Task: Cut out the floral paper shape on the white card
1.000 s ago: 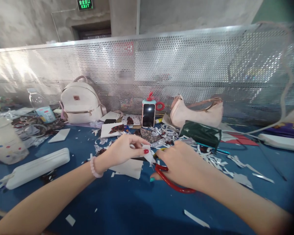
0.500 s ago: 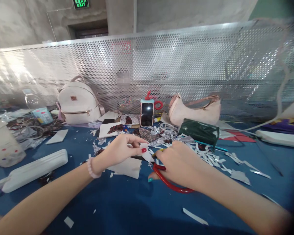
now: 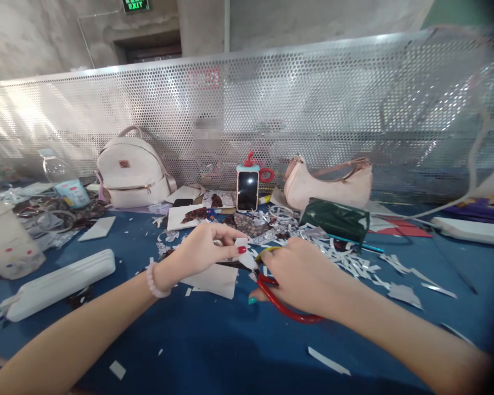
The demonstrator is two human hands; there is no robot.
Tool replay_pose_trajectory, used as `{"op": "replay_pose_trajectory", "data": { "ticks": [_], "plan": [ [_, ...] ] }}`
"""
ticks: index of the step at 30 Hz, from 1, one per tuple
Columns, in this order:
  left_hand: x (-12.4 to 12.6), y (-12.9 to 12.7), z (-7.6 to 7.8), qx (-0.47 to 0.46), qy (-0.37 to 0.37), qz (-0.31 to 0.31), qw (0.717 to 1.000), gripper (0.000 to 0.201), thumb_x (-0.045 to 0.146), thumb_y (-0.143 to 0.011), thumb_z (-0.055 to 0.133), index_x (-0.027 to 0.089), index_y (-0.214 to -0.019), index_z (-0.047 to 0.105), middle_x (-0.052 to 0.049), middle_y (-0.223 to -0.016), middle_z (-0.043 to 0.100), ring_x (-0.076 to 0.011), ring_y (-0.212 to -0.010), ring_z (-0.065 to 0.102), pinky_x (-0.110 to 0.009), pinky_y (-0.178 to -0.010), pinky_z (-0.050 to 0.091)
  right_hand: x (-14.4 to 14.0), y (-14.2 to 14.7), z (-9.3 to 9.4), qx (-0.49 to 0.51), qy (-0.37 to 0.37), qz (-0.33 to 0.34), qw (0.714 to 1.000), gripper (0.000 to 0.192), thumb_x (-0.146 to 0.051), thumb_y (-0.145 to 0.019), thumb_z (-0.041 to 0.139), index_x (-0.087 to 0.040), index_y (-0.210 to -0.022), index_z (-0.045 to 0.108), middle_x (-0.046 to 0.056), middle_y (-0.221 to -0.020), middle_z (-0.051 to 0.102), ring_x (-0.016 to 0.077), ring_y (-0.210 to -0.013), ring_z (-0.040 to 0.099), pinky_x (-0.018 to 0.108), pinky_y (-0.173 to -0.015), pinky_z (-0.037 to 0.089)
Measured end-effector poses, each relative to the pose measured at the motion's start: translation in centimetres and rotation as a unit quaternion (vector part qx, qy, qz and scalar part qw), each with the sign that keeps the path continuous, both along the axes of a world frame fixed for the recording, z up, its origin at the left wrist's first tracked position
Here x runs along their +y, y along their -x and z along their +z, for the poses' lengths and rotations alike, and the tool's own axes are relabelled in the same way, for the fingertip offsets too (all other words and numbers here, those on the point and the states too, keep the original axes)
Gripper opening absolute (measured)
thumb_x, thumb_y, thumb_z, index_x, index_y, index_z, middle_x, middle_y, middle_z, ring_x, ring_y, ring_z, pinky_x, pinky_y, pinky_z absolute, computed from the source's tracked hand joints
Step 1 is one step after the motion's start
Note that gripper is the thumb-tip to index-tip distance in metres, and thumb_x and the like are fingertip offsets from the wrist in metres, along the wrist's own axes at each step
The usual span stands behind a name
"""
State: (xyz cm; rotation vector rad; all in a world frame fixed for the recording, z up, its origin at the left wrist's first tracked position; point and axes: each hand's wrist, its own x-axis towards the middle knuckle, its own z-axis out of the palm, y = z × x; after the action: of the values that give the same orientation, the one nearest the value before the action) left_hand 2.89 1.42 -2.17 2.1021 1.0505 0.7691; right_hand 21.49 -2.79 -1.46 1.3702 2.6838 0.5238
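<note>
Between thumb and fingers, my left hand [image 3: 209, 247] pinches a small white piece of paper [image 3: 247, 259]. My right hand [image 3: 298, 274] is wrapped round the handles of a pair of scissors [image 3: 286, 310], one loop red and some yellow showing near the index finger. The blades point left and lie at the paper, partly hidden behind it and my left fingers. Under them a larger pale sheet [image 3: 214, 281] lies on the blue table [image 3: 197, 351]. White paper scraps [image 3: 352, 260] are strewn beyond and beside my right hand.
A phone [image 3: 247, 191] stands upright against a cup with a red handle. Behind are a white backpack [image 3: 134, 173] and a pink handbag [image 3: 329, 184]. A dark green pouch [image 3: 333, 219] lies at right, a white power strip [image 3: 66, 282] at left. A perforated metal screen [image 3: 313, 109] closes the back.
Hands, paper and scissors keep nearly the same place. The scissor blades now show more clearly to the left of the paper, and the yellow part is more visible. The view shifts slightly.
</note>
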Motion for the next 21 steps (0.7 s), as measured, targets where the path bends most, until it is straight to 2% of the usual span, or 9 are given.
{"op": "replay_pose_trajectory", "data": {
  "ticks": [7,12,16,21],
  "plan": [
    [-0.3,-0.1,0.4,0.017,-0.003,0.018,1.0,0.025,0.032,-0.074,0.062,0.016,-0.093,0.068,0.003,-0.057,0.058,-0.0085,-0.054,0.051,-0.022,-0.06,0.045,-0.1,-0.1,0.1,0.007,0.02,-0.008,1.0,0.048,-0.056,-0.08,0.046,-0.013,-0.065,0.061,0.011,-0.059,0.064,0.0244,-0.056,0.063,0.028,-0.048,0.037],
    [-0.1,0.1,0.3,0.001,0.01,0.016,1.0,0.026,0.029,-0.073,0.061,0.017,-0.095,0.066,0.002,-0.062,0.061,-0.0083,-0.055,0.052,-0.022,-0.06,0.044,0.0,-0.2,-0.2,0.006,0.016,-0.005,1.0,0.049,-0.06,-0.075,0.052,-0.013,-0.069,0.062,0.01,-0.061,0.065,0.0268,-0.058,0.064,0.03,-0.049,0.04],
    [-0.1,0.2,0.4,0.001,0.007,0.021,1.0,0.026,0.03,-0.073,0.061,0.016,-0.094,0.066,0.001,-0.065,0.062,-0.0088,-0.056,0.052,-0.024,-0.061,0.044,0.1,-0.7,0.0,0.005,0.028,-0.017,0.999,0.051,-0.063,-0.075,0.048,-0.014,-0.069,0.063,0.01,-0.06,0.065,0.0266,-0.058,0.064,0.029,-0.048,0.039],
    [-0.2,0.2,0.4,0.014,-0.004,0.024,1.0,0.025,0.032,-0.075,0.059,0.017,-0.093,0.066,0.0,-0.068,0.064,-0.0113,-0.062,0.056,-0.026,-0.065,0.045,0.1,-1.8,0.3,-0.005,0.011,0.017,1.0,0.052,-0.063,-0.077,0.046,-0.015,-0.064,0.062,0.008,-0.053,0.062,0.0237,-0.05,0.061,0.027,-0.044,0.034]
  ]
}}
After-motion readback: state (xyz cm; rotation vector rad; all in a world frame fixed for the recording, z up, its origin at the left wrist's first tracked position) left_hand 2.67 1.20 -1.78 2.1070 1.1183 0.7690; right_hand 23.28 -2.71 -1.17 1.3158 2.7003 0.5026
